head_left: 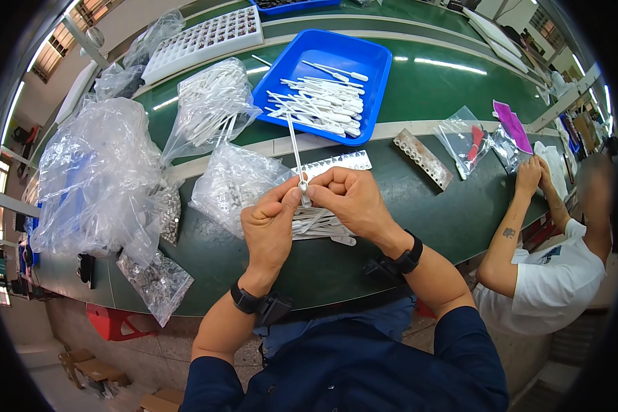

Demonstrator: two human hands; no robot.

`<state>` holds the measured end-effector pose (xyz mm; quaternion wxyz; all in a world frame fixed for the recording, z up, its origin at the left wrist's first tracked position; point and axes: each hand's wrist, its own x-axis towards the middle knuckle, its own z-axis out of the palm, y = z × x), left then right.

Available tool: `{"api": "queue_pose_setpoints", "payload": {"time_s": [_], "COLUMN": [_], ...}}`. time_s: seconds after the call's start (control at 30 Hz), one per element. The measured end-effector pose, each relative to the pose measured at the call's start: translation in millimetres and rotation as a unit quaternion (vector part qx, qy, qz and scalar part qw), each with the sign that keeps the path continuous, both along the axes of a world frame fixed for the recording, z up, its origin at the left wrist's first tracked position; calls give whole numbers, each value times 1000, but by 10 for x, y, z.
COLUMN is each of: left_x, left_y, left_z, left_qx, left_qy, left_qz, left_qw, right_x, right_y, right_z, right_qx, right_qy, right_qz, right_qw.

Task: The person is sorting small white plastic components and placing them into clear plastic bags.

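Note:
In front of my body, both hands pinch one slim white plastic stick (294, 145), whose thin shaft points up and away from me. My left hand (268, 223) closes thumb and fingers around its lower end. From the other side my right hand (350, 200) grips the same end, its fingertips almost touching the left ones. A small ring-like detail shows between the thumbs, too small to name. Beneath the hands lies a pile of similar white sticks (317, 224) with wider, paddle-like ends. Just beyond, a white strip with notches (340, 163) is partly hidden by my fingers.
A blue tray (384, 75) of white sticks stands behind the hands. Clear bags (237, 182) of small parts and sticks (213, 103) crowd the left, near a white compartment tray (206, 42). Rightward lie a notched metal bar (422, 161) and another person's hands (532, 175).

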<state>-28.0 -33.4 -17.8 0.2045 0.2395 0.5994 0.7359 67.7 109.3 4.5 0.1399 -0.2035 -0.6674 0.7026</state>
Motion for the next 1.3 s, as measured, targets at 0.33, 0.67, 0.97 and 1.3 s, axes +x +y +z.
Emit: {"api": "queue_pose_setpoints", "payload": {"time_s": [0.33, 0.67, 0.97, 1.3], "left_x": [17, 1, 26, 53], "left_y": [-7, 7, 52, 68], "left_z": [39, 0, -39, -33], "left_qx": [-35, -20, 69, 73], "left_qy": [28, 37, -84, -96], "left_qz": [16, 18, 13, 16], "left_qw": [999, 999, 994, 993], "right_x": [-7, -7, -38, -58], "right_y": [-31, -50, -114, -166], "right_z": [-40, -18, -34, -122], "right_qx": [10, 31, -102, -118], "right_qy": [-5, -12, 77, 89], "right_qz": [-18, -20, -3, -25], "right_qw": [1000, 999, 992, 989]}}
